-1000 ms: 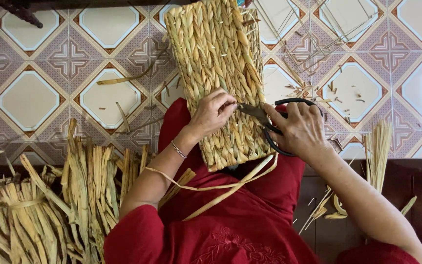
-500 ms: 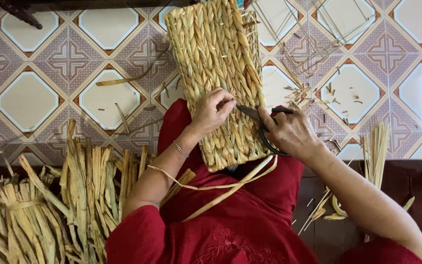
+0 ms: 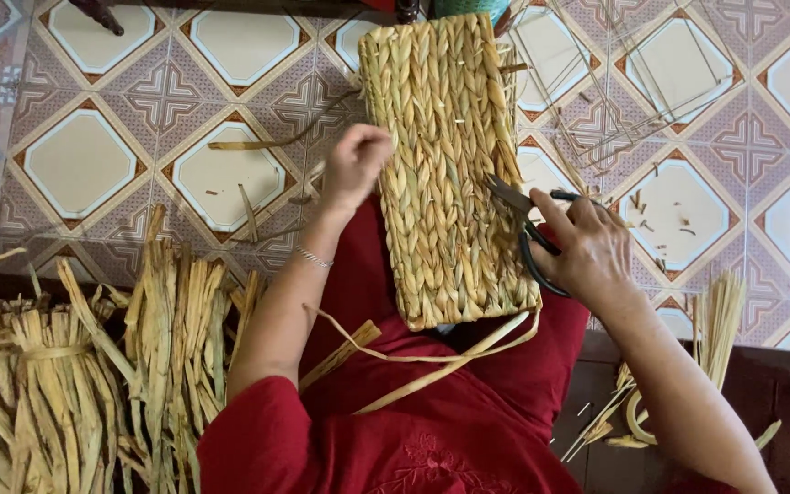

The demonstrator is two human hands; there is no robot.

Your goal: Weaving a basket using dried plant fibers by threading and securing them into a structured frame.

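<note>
A woven straw panel (image 3: 445, 165) of plaited dried leaves lies lengthwise over my lap, which is clothed in red. My left hand (image 3: 355, 166) grips the panel's left edge with the fingers curled around it. My right hand (image 3: 585, 249) holds black scissors (image 3: 528, 229), whose blades touch the panel's right edge about midway along it. Loose straw strips (image 3: 432, 361) trail from the panel's near end across my lap.
Bundles of dried leaves (image 3: 93, 375) lie heaped at the left. A thin wire frame (image 3: 633, 87) and straw trimmings lie on the patterned tile floor (image 3: 93, 155) at the upper right. More straw (image 3: 720, 316) rests on a dark wooden seat (image 3: 761, 384) at the right.
My left hand slid from the panel's middle to its left edge. The scissors moved farther up the panel's right edge. The panel now lies lower in view.
</note>
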